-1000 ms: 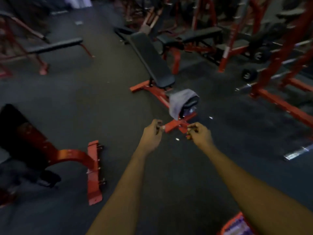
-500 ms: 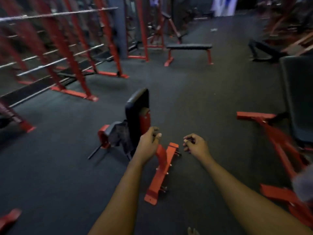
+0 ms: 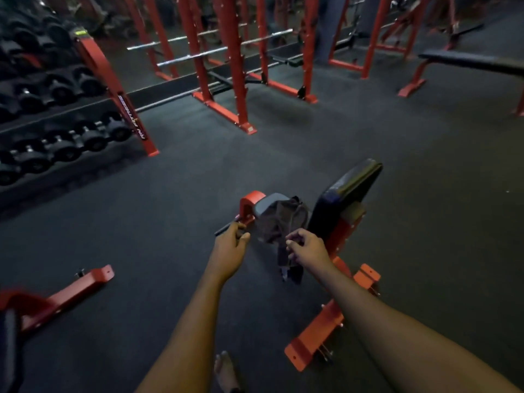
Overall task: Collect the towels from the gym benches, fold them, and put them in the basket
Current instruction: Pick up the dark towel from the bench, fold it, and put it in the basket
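Observation:
A dark towel (image 3: 279,222) lies crumpled over the grey seat (image 3: 262,204) of a red-framed incline bench (image 3: 346,199), and one end hangs down toward the floor. My right hand (image 3: 310,251) is held out in front of that hanging end, fingers curled with the thumb near the forefinger. Whether it touches the cloth I cannot tell. My left hand (image 3: 229,251) is curled in a loose fist just left of the seat and holds nothing. No basket is in sight.
A dumbbell rack (image 3: 56,109) fills the far left, with red squat racks (image 3: 226,66) and bars behind. A flat bench (image 3: 467,62) stands at the back right. Another bench's red base (image 3: 56,299) lies at the left, and the incline bench's foot (image 3: 317,336) is near me. My bare foot (image 3: 225,370) shows below.
The view has swung left, away from a grey towel on another bench. This bench with the dark towel now sits right before my hands, which have kept their curled pose.

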